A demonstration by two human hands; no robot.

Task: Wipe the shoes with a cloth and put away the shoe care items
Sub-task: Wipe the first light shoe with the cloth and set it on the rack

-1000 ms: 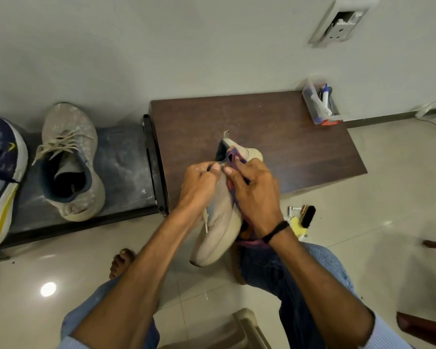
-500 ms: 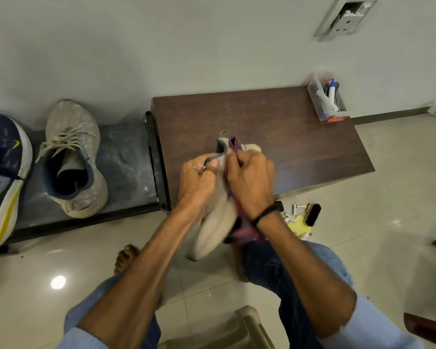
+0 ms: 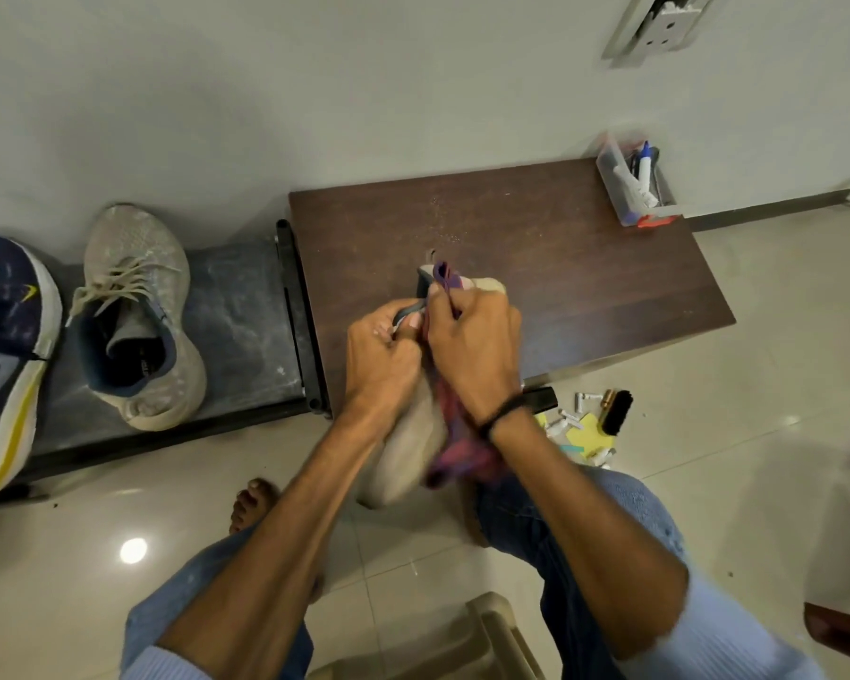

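Since a second ago our right hand (image 3: 472,350) has slid the purple cloth (image 3: 462,458) up the beige shoe (image 3: 408,449) toward its heel, and our left hand (image 3: 381,358) has come closer to it. The beige shoe is in the middle of the frame, heel end over the near edge of the brown counter (image 3: 585,287); the left grip curls round its opening edge and the right grip pinches the cloth against it. A grey shoe (image 3: 138,316) sits at the left and a brush (image 3: 617,412) lies on the floor (image 3: 756,434).
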